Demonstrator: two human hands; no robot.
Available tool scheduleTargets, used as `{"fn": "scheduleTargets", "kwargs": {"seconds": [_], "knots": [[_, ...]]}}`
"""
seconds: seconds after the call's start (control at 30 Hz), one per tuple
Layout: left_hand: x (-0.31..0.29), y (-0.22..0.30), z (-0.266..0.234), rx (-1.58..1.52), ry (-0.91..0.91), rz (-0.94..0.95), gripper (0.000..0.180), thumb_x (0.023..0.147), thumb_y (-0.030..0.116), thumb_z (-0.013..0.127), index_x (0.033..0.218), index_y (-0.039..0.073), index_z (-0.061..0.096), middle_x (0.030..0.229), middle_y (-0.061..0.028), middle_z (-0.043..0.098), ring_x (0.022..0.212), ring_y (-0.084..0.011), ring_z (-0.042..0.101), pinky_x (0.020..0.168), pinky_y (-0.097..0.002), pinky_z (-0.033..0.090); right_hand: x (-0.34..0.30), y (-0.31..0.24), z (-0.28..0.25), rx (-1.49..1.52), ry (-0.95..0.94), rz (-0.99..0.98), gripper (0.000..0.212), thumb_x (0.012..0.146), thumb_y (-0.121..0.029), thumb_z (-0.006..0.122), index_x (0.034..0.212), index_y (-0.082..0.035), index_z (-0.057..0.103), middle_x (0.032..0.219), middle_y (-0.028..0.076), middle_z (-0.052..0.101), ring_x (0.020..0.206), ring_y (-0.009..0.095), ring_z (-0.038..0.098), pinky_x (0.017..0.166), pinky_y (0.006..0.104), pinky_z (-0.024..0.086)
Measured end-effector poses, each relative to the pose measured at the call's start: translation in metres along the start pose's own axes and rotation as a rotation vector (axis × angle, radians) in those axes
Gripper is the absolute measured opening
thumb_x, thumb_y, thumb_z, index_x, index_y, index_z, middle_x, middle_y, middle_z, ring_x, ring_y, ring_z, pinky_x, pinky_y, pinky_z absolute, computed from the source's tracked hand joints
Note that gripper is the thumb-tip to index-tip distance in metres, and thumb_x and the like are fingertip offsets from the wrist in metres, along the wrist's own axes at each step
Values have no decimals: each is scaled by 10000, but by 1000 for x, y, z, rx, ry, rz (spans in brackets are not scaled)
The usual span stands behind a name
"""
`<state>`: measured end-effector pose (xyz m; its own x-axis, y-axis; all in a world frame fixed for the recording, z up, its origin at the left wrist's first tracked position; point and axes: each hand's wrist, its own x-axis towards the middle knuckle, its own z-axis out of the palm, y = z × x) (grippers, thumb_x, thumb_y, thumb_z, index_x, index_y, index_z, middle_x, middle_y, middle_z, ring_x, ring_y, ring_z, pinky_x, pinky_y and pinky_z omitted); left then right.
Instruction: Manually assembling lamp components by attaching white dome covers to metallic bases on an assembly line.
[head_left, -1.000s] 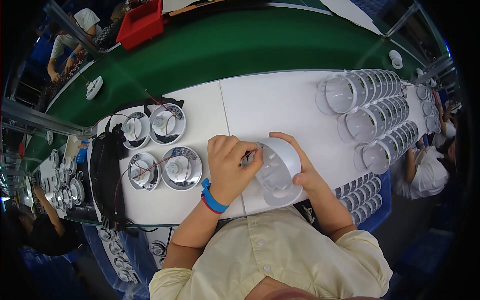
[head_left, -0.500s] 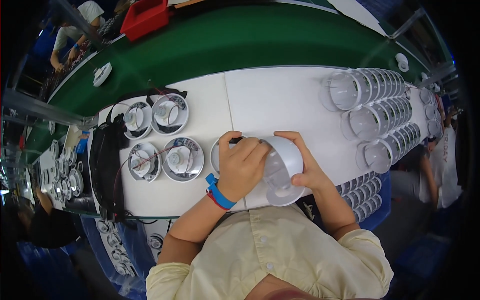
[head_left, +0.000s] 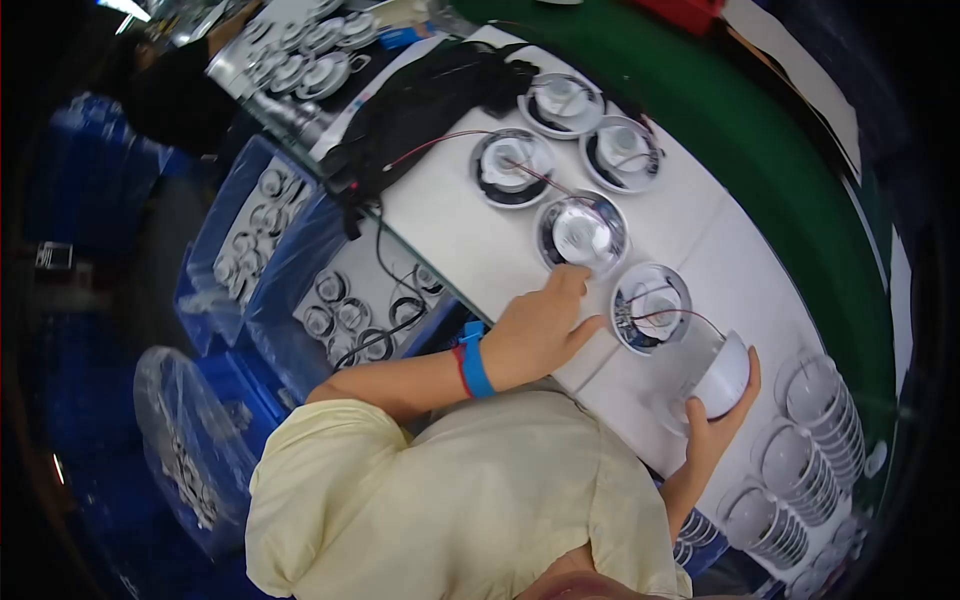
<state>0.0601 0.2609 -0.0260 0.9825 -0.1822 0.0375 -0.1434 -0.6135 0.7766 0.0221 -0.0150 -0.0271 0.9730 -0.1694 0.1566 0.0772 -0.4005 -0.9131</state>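
Note:
My right hand (head_left: 715,430) grips a white round lamp housing (head_left: 728,378) with a clear flared rim, tilted just above the white table (head_left: 480,250). My left hand (head_left: 540,335) reaches forward, thumb apart from the fingers, its fingertips at the near rim of a round lamp unit (head_left: 582,232) with a reflective bowl. Whether they press on that rim I cannot tell. Between the hands lies another lamp unit (head_left: 650,308) with a white centre and a thin red wire. Several similar units, one of them a wired lamp unit (head_left: 512,168), stand farther along the table.
Stacks of clear-rimmed housings (head_left: 822,395) stand at the right. A black bag (head_left: 430,105) lies at the table's far left. Blue crates (head_left: 250,195) hold lamp parts below the left edge. A green surface (head_left: 690,110) runs behind; a dark-clothed person (head_left: 180,95) is at upper left.
The view has swung left. My left hand has let go of the white housing and moved over to a lamp unit. My right hand still holds the housing, now out to the right.

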Motion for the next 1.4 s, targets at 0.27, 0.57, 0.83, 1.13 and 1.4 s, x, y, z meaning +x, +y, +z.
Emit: {"fn": "scheduleTargets", "kwargs": {"seconds": [0.27,0.57,0.83,1.13,1.4], "knots": [[20,5,2,-56,-162,-15,395,919,199,628,1187,-58,490,1021,-236,651,878,-367,674,703,-379,565,0,2,9,-14,49,9,1024,587,-355,825,1427,-15,350,1344,144,420,1213,276,460,1013,391,387],[33,-10,43,-492,-185,-58,461,943,59,558,1298,-78,297,1155,-339,580,975,-344,670,742,-356,557,-10,14,-8,-39,90,-15,1050,578,-358,837,1433,-14,334,1367,151,408,1231,267,451,1034,388,367],[61,-8,30,-541,-500,-233,613,868,-55,568,1386,-20,244,1097,-162,602,918,-165,625,752,-244,503,-8,23,-13,-26,-1,-85,1072,571,-341,848,1442,-15,316,1417,165,369,1294,287,413,1067,404,344],[49,3,82,-914,-414,-67,640,840,-34,640,1392,8,319,1284,-115,508,1173,-178,515,924,-320,492,-28,1,28,90,240,-90,1143,565,-257,887,1465,-26,222,1419,178,318,1316,299,370,1067,421,349],[51,17,102,-830,-282,95,793,800,-72,670,1456,29,236,1361,-148,472,1270,-241,475,1052,-369,409,-4,-10,48,-207,308,-171,1069,597,-245,883,1441,-23,267,1372,187,310,1277,331,363,1055,436,344]]}}
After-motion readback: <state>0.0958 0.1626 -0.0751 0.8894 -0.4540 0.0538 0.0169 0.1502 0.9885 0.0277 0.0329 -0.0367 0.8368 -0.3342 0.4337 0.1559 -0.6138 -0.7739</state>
